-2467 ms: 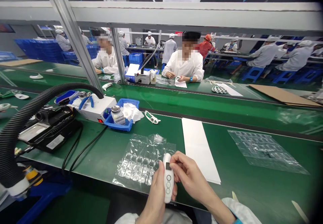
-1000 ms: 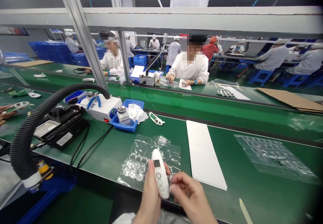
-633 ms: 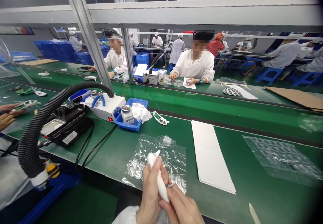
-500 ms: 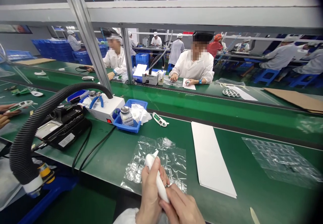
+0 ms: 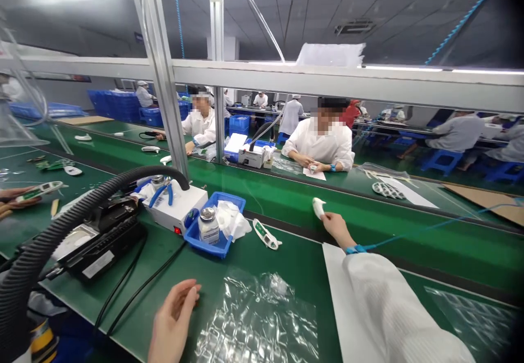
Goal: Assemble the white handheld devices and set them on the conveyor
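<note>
My right hand [image 5: 334, 227], arm stretched forward with a blue wrist strap, grips a white ear thermometer [image 5: 317, 208] by its lower end. It is over the green sunken strip between the two worktops. My left hand [image 5: 174, 316] hovers at the near side of the bench, fingers loosely curled and nothing in them. To its right lies a clear plastic sheet with pockets [image 5: 262, 319]. An opened thermometer half with a green circuit board [image 5: 266, 235] rests beyond that sheet. White paper [image 5: 335, 281] lies partly under my right sleeve.
A blue tray [image 5: 216, 248] holds a metal-topped bottle [image 5: 208, 225] and white wipes. Left of it stand a white box [image 5: 174, 210] with blue pliers and a thick black hose [image 5: 82, 204]. A co-worker [image 5: 321, 144] sits opposite. Another person's hands [image 5: 12, 199] work at far left.
My right hand has carried the thermometer forward and right, away from my body. My left hand has let go of it and moved left. The view has tilted upward.
</note>
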Demonstrator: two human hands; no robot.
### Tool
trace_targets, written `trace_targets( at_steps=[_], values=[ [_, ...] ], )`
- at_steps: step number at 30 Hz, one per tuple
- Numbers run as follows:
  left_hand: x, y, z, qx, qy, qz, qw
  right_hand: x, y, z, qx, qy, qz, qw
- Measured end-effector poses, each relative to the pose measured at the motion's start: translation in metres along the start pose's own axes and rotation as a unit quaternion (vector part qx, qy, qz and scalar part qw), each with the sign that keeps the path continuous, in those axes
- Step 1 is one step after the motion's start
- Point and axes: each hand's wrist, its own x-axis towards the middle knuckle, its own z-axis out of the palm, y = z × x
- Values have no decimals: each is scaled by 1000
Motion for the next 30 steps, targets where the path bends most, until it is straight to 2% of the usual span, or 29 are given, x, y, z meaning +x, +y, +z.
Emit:
trace_targets(
  at_steps=[3, 5, 7, 11, 13, 17, 19, 21, 24, 25, 26, 28, 29, 30],
  values=[
    [1, -13, -6, 54, 25, 17, 998, 5, 6, 17, -19, 9, -5, 1000],
    [-4, -13, -2, 85, 24, 40, 995, -7, 2, 32, -7, -14, -59, 998],
    [-8, -10, 3, 98, 30, 64, 993, -28, -9, 46, 20, -78, -140, 987],
    [-13, -5, 9, 96, 54, 85, 990, -73, -34, 68, 63, -227, -282, 930],
    [-14, -5, 9, 98, 56, 87, 990, -86, -43, 72, 76, -256, -302, 915],
    [-12, -7, 3, 102, 30, 54, 993, -90, -54, 65, 113, -260, -281, 917],
    [-11, -1, 1, 102, -3, 32, 994, -93, -60, 52, 140, -262, -274, 915],
    [-14, 14, 2, 105, -43, 34, 993, -104, -70, 34, 179, -275, -273, 905],
    [-27, 47, 11, 123, -123, 95, 980, -137, -94, 6, 261, -347, -290, 853],
    [-33, 58, 15, 121, -163, 109, 973, -150, -103, -2, 282, -379, -299, 829],
    [-39, 66, 21, 90, -213, 91, 968, -164, -111, -8, 294, -409, -310, 806],
    [-51, 76, 32, -10, -352, 43, 935, -189, -124, -15, 294, -444, -342, 775],
    [-56, 75, 37, -46, -396, 20, 917, -200, -128, -15, 293, -442, -354, 771],
    [-60, 73, 41, -72, -415, 7, 907, -209, -130, -14, 294, -424, -359, 778]
  ],
)
